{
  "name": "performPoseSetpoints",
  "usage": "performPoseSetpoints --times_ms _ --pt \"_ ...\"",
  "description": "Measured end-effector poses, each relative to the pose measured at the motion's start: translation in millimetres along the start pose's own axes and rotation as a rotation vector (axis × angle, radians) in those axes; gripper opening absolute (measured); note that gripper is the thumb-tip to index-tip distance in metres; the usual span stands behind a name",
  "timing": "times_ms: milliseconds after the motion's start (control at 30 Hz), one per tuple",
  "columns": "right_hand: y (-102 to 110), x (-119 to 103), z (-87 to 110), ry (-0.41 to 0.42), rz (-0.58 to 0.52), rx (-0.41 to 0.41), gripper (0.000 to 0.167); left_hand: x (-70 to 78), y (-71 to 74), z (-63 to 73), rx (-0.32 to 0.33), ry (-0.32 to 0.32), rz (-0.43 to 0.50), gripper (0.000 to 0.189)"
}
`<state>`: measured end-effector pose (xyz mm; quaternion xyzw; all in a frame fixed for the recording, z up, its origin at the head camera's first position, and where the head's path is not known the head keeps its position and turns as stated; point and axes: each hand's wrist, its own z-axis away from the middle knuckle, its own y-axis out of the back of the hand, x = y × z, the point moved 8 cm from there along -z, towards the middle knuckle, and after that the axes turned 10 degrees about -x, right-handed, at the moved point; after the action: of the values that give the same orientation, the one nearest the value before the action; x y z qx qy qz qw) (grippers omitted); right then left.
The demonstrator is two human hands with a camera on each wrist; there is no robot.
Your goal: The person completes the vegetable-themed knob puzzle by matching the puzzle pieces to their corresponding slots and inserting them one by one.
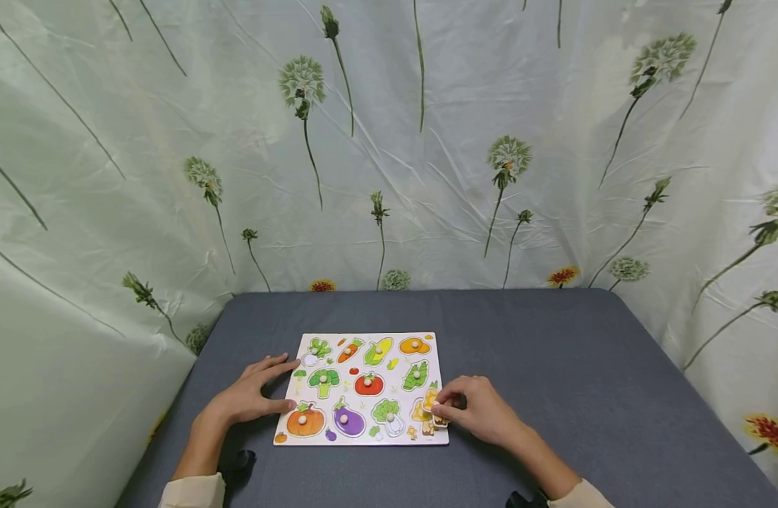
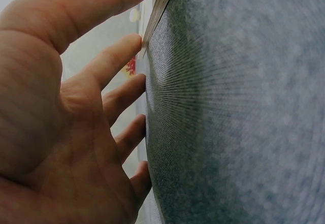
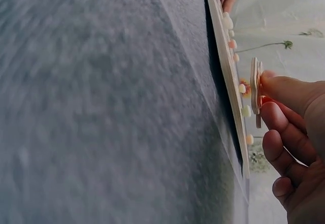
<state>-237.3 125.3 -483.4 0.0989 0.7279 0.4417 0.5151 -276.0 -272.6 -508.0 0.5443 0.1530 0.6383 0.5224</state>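
Observation:
A wooden vegetable puzzle board (image 1: 389, 353) with knobbed pieces lies flat before me. My right hand (image 1: 480, 409) pinches a yellow mushroom puzzle piece (image 1: 430, 400) between thumb and fingers at the board's lower right corner. In the right wrist view this piece (image 3: 256, 89) stands on edge to the camera, a small gap off the board (image 3: 228, 76). Beneath it shows the printed mushroom picture, partly covered. Spread and fairly straight, my left hand (image 1: 249, 396) rests at the board's left edge, thumb and forefinger touching it.
Set in the board are an eggplant (image 1: 350, 422), a tomato (image 1: 371, 385), a broccoli (image 1: 325, 384) and several other vegetable pieces with pale knobs. A dark grey cloth (image 1: 541, 346) covers the table. Behind and beside it hangs a pale curtain (image 1: 439, 176) printed with dandelions.

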Motion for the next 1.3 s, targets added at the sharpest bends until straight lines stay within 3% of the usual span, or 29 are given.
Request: performPoseSetpoints --times_ms 367,900,1300 --pt "-13 -9 -6.0 0.041 -0.029 -0.03 0.008 -1.3 0.1 -0.5 0.004 0.005 -0.004 0.091" --pt "-23 -7 -7.9 -0.015 -0.046 -0.059 0.01 -1.8 -0.7 -2.7 0.006 0.026 -0.011 0.092" --pt "-27 -7 -7.8 -0.012 -0.046 -0.075 0.009 -2.4 -0.7 -2.4 0.009 0.022 -0.003 0.092"
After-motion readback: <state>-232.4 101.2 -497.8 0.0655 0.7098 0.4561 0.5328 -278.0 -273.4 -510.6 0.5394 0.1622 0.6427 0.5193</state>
